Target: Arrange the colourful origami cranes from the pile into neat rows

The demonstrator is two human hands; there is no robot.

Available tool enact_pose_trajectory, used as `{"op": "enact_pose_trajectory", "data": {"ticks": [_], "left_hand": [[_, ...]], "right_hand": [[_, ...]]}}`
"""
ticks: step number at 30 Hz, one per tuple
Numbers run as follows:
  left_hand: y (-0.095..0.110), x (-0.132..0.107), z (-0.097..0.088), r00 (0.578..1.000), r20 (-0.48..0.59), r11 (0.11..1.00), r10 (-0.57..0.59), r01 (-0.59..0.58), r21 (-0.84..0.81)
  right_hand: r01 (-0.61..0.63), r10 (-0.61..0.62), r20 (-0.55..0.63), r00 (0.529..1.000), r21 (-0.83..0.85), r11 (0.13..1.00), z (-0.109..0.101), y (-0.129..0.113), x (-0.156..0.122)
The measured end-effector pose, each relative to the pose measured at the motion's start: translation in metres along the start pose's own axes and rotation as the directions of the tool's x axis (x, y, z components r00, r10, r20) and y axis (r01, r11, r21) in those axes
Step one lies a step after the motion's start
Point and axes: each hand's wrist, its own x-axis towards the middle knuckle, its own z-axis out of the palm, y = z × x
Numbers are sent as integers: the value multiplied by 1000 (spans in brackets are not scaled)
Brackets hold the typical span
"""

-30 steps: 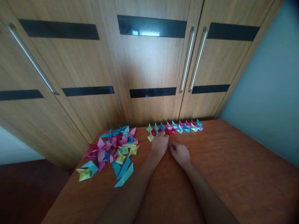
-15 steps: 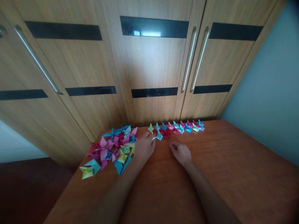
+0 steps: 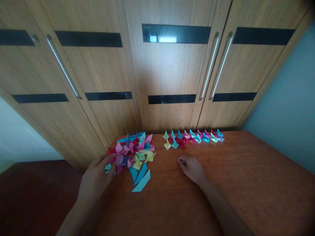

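A loose pile of folded paper pieces (image 3: 134, 151) in pink, blue, green and yellow lies at the table's far left. My left hand (image 3: 96, 178) rests on the pile's near left edge, fingers curled over a teal piece. A row of small folded paper stars (image 3: 193, 137) runs along the far edge by the wardrobe. My right hand (image 3: 190, 167) lies on the wooden table (image 3: 221, 190) below that row, fingers loosely curled, with nothing visible in it.
Wooden wardrobe doors (image 3: 169, 72) with long metal handles stand right behind the table. A pale blue wall (image 3: 290, 108) is at the right. The table's left edge drops to a dark floor (image 3: 36, 196) close to my left hand.
My left hand has moved from the left end of the star row, leftwards and nearer, to the loose pile. The view has shifted left. My right hand has stayed put.
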Motion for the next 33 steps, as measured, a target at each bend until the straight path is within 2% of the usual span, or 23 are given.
{"op": "enact_pose_trajectory", "data": {"ticks": [3,6,8,11,16,24,30,33], "left_hand": [[-35,-10,-5,991,82,994,-104,102,30],[-62,-20,0,970,159,983,-183,184,11],[-75,-26,7,952,204,969,-230,244,-45],[-84,-35,19,933,272,946,-237,286,-155],[-80,-42,26,916,324,921,-237,318,-227],[-53,-42,14,924,331,917,-192,289,-275],[-53,-46,6,913,365,909,-180,297,-294],[-57,-48,2,910,352,904,-220,326,-276]], "right_hand": [[7,-7,8,1000,2,1000,-1,-1,0],[2,-2,11,1000,4,1000,-1,0,0],[1,-1,14,1000,6,1000,0,1,0],[3,-4,15,1000,8,1000,1,3,1],[24,-24,5,1000,15,1000,3,5,1],[26,-26,-2,1000,22,999,5,6,2],[31,-31,-11,999,38,999,4,6,2],[33,-32,-16,999,55,998,4,6,2]]}}
